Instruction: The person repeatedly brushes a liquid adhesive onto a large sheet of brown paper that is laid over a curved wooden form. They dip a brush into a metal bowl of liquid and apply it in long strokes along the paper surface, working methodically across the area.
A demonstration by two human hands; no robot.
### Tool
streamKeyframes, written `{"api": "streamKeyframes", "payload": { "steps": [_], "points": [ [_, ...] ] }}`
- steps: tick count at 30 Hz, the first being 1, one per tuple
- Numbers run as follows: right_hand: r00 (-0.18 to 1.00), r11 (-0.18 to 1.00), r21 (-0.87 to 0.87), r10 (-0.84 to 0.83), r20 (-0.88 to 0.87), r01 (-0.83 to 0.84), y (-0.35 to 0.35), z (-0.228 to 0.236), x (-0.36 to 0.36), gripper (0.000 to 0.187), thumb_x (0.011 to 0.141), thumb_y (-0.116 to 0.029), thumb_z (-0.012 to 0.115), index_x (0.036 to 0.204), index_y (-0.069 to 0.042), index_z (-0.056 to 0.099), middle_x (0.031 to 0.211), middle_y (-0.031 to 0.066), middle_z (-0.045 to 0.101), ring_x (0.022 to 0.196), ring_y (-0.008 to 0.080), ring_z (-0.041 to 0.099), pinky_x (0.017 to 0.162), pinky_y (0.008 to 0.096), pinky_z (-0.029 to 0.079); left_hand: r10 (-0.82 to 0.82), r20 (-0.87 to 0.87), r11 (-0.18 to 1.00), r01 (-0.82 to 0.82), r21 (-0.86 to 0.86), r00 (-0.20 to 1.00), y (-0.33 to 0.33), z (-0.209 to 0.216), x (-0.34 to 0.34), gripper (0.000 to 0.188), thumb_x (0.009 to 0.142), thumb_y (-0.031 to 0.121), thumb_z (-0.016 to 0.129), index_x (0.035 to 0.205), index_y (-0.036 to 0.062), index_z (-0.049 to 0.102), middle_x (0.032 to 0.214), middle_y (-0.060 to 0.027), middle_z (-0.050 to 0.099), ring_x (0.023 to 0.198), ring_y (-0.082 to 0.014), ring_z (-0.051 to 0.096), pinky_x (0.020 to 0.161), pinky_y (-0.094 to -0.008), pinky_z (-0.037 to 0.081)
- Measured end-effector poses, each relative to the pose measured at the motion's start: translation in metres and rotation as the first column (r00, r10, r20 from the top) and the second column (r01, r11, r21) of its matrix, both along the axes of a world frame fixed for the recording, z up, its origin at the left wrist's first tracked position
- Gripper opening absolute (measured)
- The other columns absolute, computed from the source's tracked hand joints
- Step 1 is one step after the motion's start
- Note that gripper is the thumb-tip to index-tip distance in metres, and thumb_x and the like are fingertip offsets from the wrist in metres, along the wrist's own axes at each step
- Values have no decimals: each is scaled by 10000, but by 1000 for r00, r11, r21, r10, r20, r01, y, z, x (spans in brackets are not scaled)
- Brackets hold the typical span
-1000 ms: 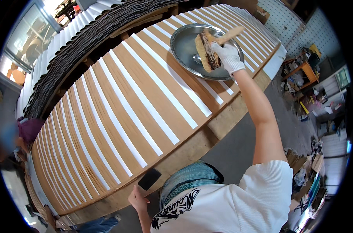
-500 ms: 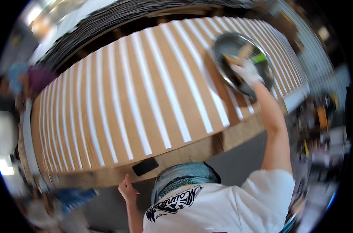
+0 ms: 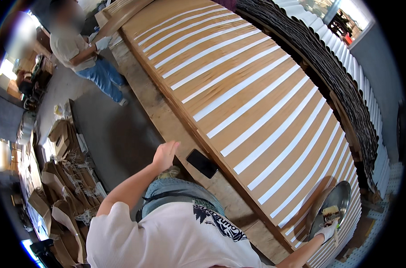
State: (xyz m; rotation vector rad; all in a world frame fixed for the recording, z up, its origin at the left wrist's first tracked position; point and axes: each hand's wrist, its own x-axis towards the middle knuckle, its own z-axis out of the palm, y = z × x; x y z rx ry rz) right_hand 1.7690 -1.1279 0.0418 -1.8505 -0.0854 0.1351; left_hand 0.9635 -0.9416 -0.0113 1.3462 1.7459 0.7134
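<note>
My right hand [image 3: 326, 232], in a white glove, reaches into a round metal bowl [image 3: 341, 194]. It is closed on a brush [image 3: 331, 213] with a broad, pale yellowish head; the fingers partly cover the grip. Under the bowl lie brown paper sheets [image 3: 238, 105], overlapped so that white strips show between them. My bare left hand [image 3: 165, 155] hangs by the wooden table edge with its fingers stretched out, holding nothing. Close to it a black phone [image 3: 202, 163] lies on the bare wood.
Another person [image 3: 80, 51] in gloves and jeans stands by the table's far left end. Folded brown paper bags [image 3: 71, 187] are heaped on the left. A long dark stack of thin sheets [image 3: 319, 53] runs behind the table.
My view has swung left, so the table now slants and the other person is in full view. The gloved right hand is still at the bowl; the brush head now shows.
</note>
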Motion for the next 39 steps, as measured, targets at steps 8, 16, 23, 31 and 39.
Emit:
{"api": "streamKeyframes", "payload": {
  "steps": [8, 16, 23, 31, 39],
  "points": [
    [956, 960, 163, 251, -152, -226, 159, 68, -218, 581, 944, -504, 626, 1369, -113, 562, 1375, 88, 514, 1078, 212, 541, 863, 364, 457, -157, -185, 954, 198, 227, 970, 92, -33, -116, 177, 937, 134, 580, 1098, 76, 626, 1064, -161, 631, 964, -375, 612, 838, -435, 497],
    [769, 748, 338, 631, -100, -571, 378, 15, -486, 311, 949, -336, 671, 1148, -99, 638, 973, 3, 680, 788, 100, 645, 603, 262, 508, -406, -442, 736, 573, 361, 800, 245, -19, -247, 425, 842, 213, 704, 1263, 186, 653, 1192, -62, 603, 1119, -297, 544, 998, -474, 419],
    [545, 548, 61, 836, -65, -834, 550, 31, -700, 528, 894, -217, 733, 1299, 90, 590, 1087, 72, 684, 955, 134, 633, 851, 279, 499, -502, -616, 531, 779, 334, 607, 353, -20, -306, 491, 807, 278, 725, 1290, 241, 644, 1277, -47, 582, 1233, -282, 499, 1152, -610, 253],
    [412, 435, -566, 894, 177, -700, 701, -29, -751, 451, 861, -163, 757, 1261, 0, 627, 1086, 151, 719, 991, 252, 686, 885, 338, 526, -652, -645, 362, 911, 198, 399, 396, -40, -329, 659, 699, 187, 725, 1343, 260, 610, 1337, -20, 549, 1250, -289, 475, 1141, -612, 273],
    [494, 541, -678, 819, 291, -497, 865, -66, -679, 368, 828, -251, 796, 1067, -29, 624, 1007, 186, 712, 962, 359, 676, 836, 405, 529, -713, -613, 351, 930, 108, 340, 396, -51, -333, 705, 648, 238, 706, 1346, 300, 627, 1377, 2, 526, 1309, -251, 420, 1136, -641, 278]
  ]
}}
